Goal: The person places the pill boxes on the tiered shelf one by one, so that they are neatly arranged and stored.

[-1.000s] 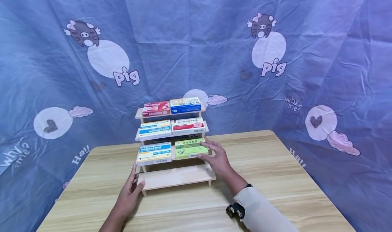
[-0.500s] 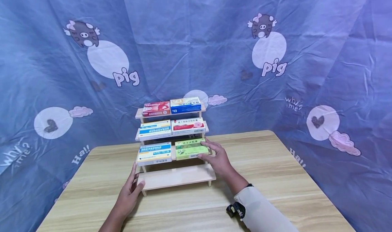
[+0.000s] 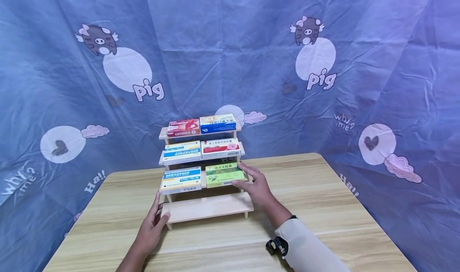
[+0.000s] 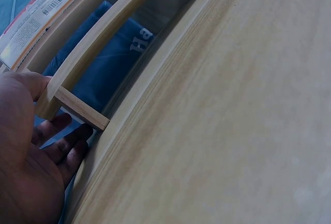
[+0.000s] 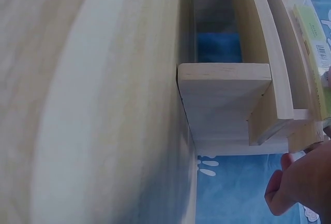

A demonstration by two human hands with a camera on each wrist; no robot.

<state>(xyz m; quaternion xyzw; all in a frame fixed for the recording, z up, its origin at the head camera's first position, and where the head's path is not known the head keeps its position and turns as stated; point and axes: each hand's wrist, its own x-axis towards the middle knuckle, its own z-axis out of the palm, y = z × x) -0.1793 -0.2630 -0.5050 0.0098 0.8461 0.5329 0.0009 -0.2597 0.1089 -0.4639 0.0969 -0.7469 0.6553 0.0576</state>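
A stepped wooden display rack [image 3: 208,209] stands on the table, its lowest step bare. My left hand [image 3: 150,228] holds the rack's left end, thumb on the front corner of the lowest step; in the left wrist view its other fingers [image 4: 67,141] curl loosely below the step. On the step above lie a blue-and-white medicine box [image 3: 181,179] and, to its right, a green medicine box [image 3: 223,174]. My right hand [image 3: 256,186] pinches the green box at its right end between thumb and forefinger. In the right wrist view, part of this hand [image 5: 305,188] shows beside the rack.
The third step bears a blue-and-white box [image 3: 181,151] and a red-and-white box [image 3: 220,147]. On top sit a red box [image 3: 183,127] and a blue-and-yellow box [image 3: 217,123]. A blue printed cloth [image 3: 230,64] hangs behind the wood-grain table [image 3: 305,208].
The right forefinger has shifted slightly at the green box's right edge. Otherwise the hands, boxes and rack stand as before.
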